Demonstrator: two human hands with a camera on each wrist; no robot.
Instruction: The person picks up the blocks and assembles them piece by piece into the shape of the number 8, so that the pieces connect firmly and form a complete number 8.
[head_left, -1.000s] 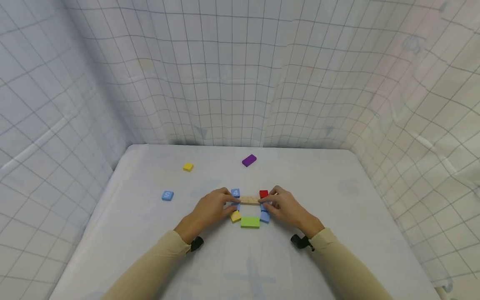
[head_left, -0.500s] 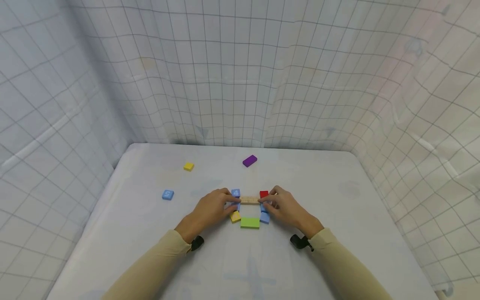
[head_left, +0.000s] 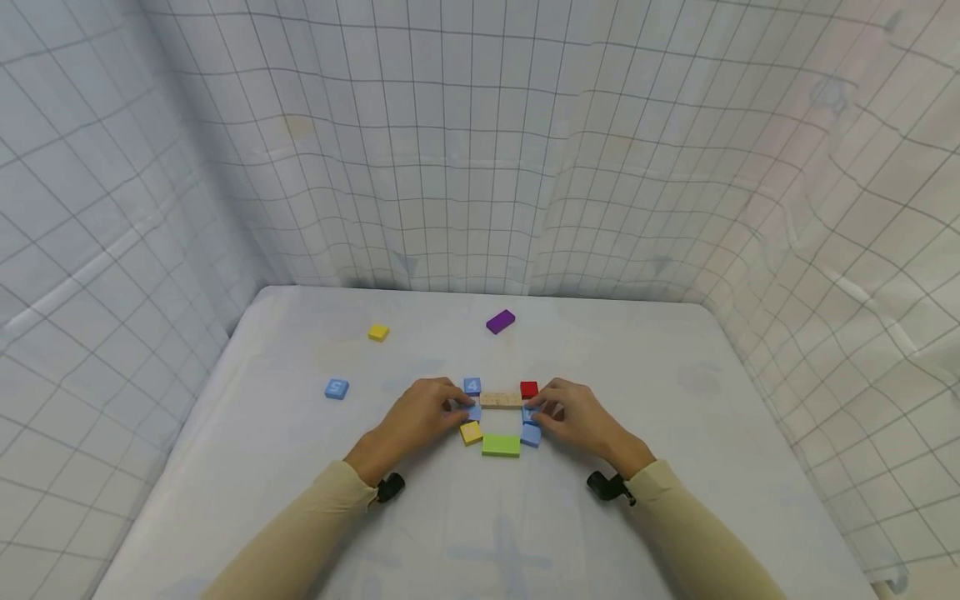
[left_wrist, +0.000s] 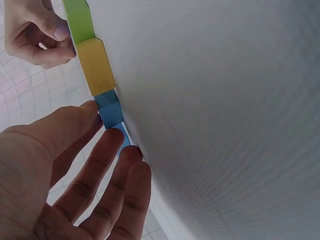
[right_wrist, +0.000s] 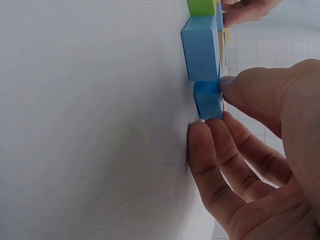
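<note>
My left hand [head_left: 422, 414] is at the left side of a small arrangement, its thumb and index finger at opposite sides of a blue block [left_wrist: 111, 114]. Opposite it, my right hand [head_left: 585, 421] has thumb and fingertips about another blue block [right_wrist: 208, 100]. Between them lies a pale wooden strip [head_left: 501, 402] with faint markings. A blue block marked 4 [head_left: 472, 386] and a red block [head_left: 529, 389] stand at its far ends. Nearer me are a yellow block [head_left: 471, 433], a green block [head_left: 501, 446] and a further blue block [head_left: 531, 436]. The fingers partly hide the gripped blocks.
Farther back on the white table [head_left: 660, 533] lie a purple block [head_left: 500, 322] and a yellow block [head_left: 378, 332]. A blue block marked 5 [head_left: 337, 388] is off to the left. A checked curtain [head_left: 480, 167] surrounds the back and sides.
Both hands have drawn slightly apart, their index fingers coming away from the ends of the wooden strip. The blocks look unmoved.
</note>
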